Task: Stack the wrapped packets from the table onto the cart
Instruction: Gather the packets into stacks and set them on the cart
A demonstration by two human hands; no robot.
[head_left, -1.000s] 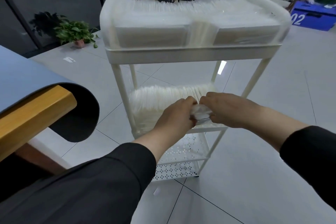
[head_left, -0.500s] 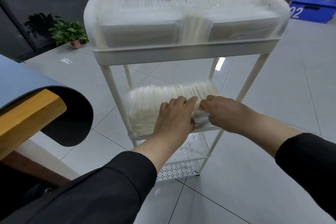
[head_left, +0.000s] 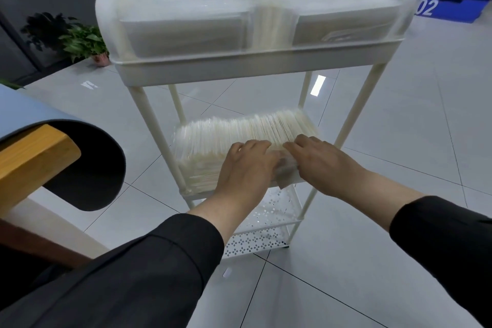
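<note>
Since the earlier frame both hands have flattened onto the packets. Blue-topped wooden counter (head_left: 32, 157) at left. White three-tier metal cart (head_left: 255, 69): clear-wrapped white packets (head_left: 239, 130) stand in a row on its middle shelf, more on top. Left hand (head_left: 246, 168), fingers straight and together, presses the row's near edge; right hand (head_left: 322, 160), fingers extended, rests on the near right corner.
</note>
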